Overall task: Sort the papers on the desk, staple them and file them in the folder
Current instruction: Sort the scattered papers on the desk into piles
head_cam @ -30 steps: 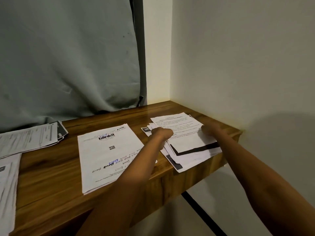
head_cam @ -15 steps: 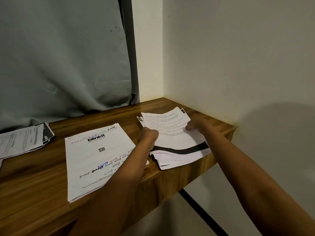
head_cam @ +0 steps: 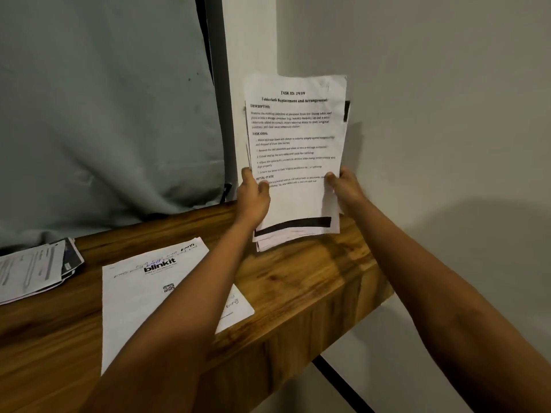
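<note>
Matt paper sheets [head_cam: 295, 138], glossy grained wooden desk [head_cam: 313, 281], soft cloth curtain [head_cam: 104, 114].

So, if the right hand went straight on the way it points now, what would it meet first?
The right hand grips the paper stack at its right edge, so the stack comes first; behind it probably the pale wall, though depth is unclear.

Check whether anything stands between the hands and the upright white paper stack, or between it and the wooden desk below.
Nothing visible does. The left hand and right hand grip the stack of white printed papers by its sides, and the brown wooden desk beneath it is bare there. No folder shows.
</note>
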Demonstrator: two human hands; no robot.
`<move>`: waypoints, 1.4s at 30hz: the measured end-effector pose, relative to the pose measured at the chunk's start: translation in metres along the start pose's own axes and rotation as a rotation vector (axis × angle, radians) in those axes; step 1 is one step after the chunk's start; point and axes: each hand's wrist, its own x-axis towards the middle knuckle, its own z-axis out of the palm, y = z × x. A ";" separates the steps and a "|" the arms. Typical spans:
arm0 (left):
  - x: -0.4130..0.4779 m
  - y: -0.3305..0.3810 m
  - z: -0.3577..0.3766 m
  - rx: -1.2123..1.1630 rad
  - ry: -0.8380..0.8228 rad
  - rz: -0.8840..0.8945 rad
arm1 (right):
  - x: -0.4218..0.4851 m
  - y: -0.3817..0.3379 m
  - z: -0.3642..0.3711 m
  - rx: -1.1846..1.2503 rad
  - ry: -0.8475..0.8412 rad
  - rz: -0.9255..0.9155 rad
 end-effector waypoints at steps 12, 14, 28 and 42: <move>-0.035 -0.044 0.017 -0.130 0.116 -0.107 | -0.023 0.063 0.015 -0.101 -0.120 0.072; -0.032 -0.039 0.020 -0.063 0.133 -0.144 | -0.020 0.063 0.014 -0.195 -0.093 0.039; -0.025 -0.044 0.079 0.115 -0.222 -0.592 | 0.009 0.082 -0.031 -1.024 -0.052 0.235; -0.030 -0.047 0.086 0.311 -0.302 -0.524 | 0.004 0.109 -0.039 -1.329 -0.009 0.317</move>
